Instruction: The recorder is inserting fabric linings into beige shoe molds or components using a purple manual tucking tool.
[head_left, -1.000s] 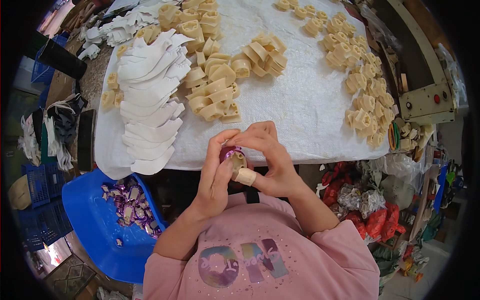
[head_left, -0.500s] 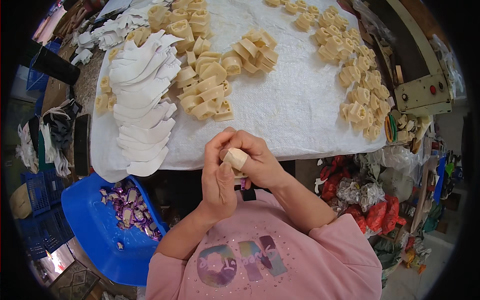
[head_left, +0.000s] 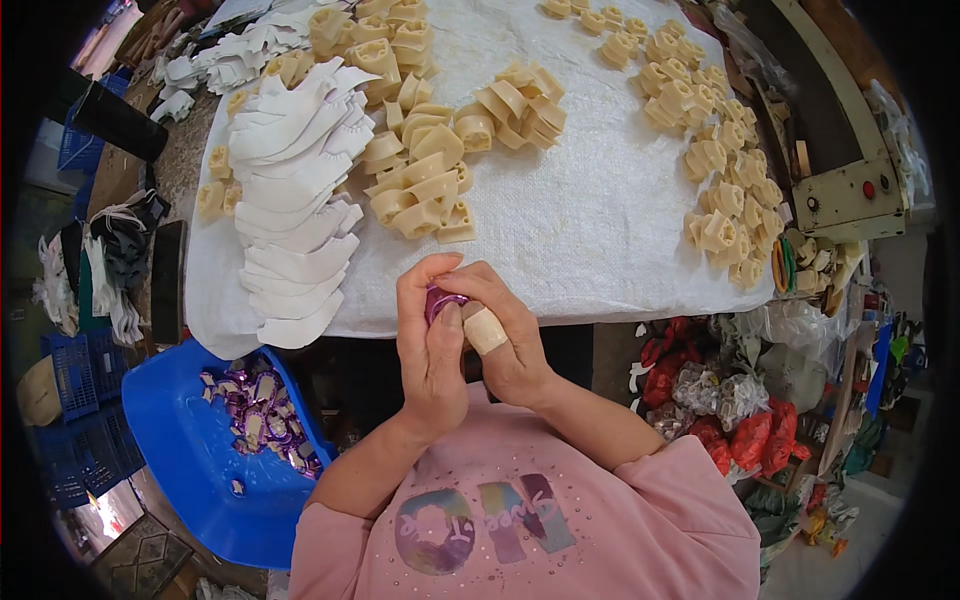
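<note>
Above my lap, just off the table's front edge, both hands are closed together around a small shiny purple piece (head_left: 437,299). Only its upper part shows; fingers and palms hide the rest. My left hand (head_left: 428,350) wraps it from the left, with the thumb pressed on it. My right hand (head_left: 515,345) grips from the other side, its thumb wrapped in beige tape. On the white-covered table, cream moulded pieces like shoe heels (head_left: 420,190) lie heaped ahead of my hands. Left of them, white curved cut sheets (head_left: 295,230) overlap in a row.
A blue basin (head_left: 190,490) at lower left holds several purple-and-cream pieces (head_left: 262,410). More cream pieces (head_left: 715,160) line the table's right side. Beyond stands a machine with a red button (head_left: 850,195). Red plastic bags (head_left: 765,440) and clear wrapping are piled below right.
The purple piece now shows between my hands, where earlier it was mostly hidden. My fingers have shifted around it, and the right thumb has moved down. The view has shifted slightly.
</note>
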